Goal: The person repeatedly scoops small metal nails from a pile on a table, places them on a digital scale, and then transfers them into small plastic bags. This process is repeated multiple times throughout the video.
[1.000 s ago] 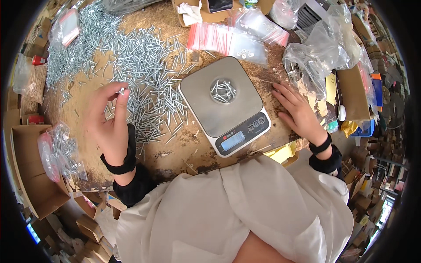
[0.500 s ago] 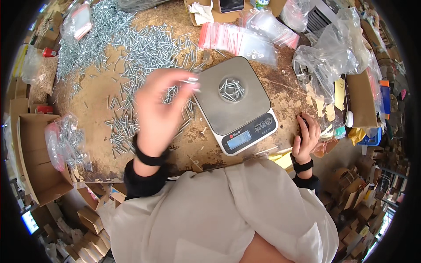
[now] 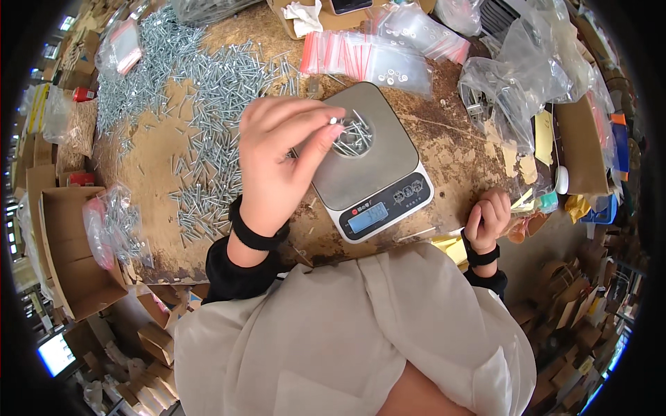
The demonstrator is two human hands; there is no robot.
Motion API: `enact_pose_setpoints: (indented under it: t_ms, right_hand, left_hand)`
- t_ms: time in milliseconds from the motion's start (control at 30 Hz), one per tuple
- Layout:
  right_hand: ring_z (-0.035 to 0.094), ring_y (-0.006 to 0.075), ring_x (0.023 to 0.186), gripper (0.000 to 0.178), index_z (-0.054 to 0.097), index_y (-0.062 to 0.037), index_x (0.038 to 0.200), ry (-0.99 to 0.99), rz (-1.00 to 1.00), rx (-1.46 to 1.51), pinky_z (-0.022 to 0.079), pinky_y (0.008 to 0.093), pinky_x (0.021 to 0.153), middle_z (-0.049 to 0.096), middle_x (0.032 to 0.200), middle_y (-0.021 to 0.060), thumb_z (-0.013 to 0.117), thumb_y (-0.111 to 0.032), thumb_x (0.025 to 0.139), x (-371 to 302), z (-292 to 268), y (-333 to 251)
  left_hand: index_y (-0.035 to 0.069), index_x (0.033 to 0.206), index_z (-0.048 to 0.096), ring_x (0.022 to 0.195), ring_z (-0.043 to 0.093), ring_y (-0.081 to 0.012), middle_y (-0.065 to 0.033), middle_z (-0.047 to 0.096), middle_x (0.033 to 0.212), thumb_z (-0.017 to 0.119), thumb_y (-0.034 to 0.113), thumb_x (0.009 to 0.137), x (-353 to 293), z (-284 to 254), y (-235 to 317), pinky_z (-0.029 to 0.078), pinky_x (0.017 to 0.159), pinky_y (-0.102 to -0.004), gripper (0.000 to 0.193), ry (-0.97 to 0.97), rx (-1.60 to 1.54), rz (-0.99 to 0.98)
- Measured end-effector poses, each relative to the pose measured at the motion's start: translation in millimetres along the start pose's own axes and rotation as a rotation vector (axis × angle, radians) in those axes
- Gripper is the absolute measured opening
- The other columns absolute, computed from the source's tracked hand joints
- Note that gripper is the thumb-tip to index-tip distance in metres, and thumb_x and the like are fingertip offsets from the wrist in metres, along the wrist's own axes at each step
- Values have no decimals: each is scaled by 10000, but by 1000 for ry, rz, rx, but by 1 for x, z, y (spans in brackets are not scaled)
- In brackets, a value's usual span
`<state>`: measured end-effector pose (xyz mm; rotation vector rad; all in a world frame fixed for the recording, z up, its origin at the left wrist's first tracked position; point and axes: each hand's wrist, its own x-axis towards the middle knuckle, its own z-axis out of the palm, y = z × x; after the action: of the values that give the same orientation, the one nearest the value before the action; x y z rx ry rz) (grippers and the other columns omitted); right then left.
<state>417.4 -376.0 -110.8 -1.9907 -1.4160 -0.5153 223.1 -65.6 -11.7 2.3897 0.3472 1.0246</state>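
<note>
My left hand [image 3: 284, 149] is over the left side of a digital scale [image 3: 329, 184], thumb and forefinger pinched on a small silver screw [image 3: 334, 120]. Most of that screw is hidden by the fingers. Just beside the fingertips, a small clear round dish [image 3: 355, 154] on the scale's metal plate holds several silver screws [image 3: 354, 136]. My right hand [image 3: 488, 220] rests at the table's near edge, right of the scale, its fingers curled in and nothing visible in them. A large heap of loose screws [image 3: 222, 104] spreads over the table left of the scale.
Clear zip bags with red edges [image 3: 347, 55] lie beyond the scale, some with small washers in them. Crumpled plastic bags [image 3: 527, 83] lie at the far right. An open cardboard box [image 3: 83, 260] stands at the left, next to a bag of screws [image 3: 121, 225].
My left hand has moved right, from over the screw heap to beside the dish. My right hand's fingers have curled in more. The whole view has shifted slightly.
</note>
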Motion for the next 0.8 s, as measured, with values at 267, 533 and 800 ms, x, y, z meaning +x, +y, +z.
enact_pose_setpoints:
  t_ms: [267, 533, 800]
  right_hand:
    - [547, 284, 607, 288, 509, -38, 628, 59, 27, 172, 393, 365, 558, 527, 632, 83, 535, -133, 899, 6, -2, -1]
    - [379, 179, 466, 574, 409, -59, 589, 250, 463, 609, 282, 298, 477, 411, 520, 41, 333, -349, 1078, 5, -3, -1]
    - [271, 110, 461, 609, 361, -117, 624, -180, 880, 1546, 245, 272, 475, 288, 484, -12, 227, -490, 1086, 107, -32, -23]
  left_hand:
    - [83, 894, 743, 858, 615, -234, -29, 707, 888, 769, 137, 814, -5, -7, -9, 425, 864, -371, 100, 53, 12, -23]
    - [103, 883, 739, 850, 607, -226, -6, 686, 854, 786, 161, 792, -10, -16, -8, 422, 884, -399, 117, 35, 79, 74]
    - [42, 1135, 676, 940, 617, -238, -91, 681, 1014, 749, 142, 829, -19, -54, -29, 471, 839, -354, 330, 49, 241, -231]
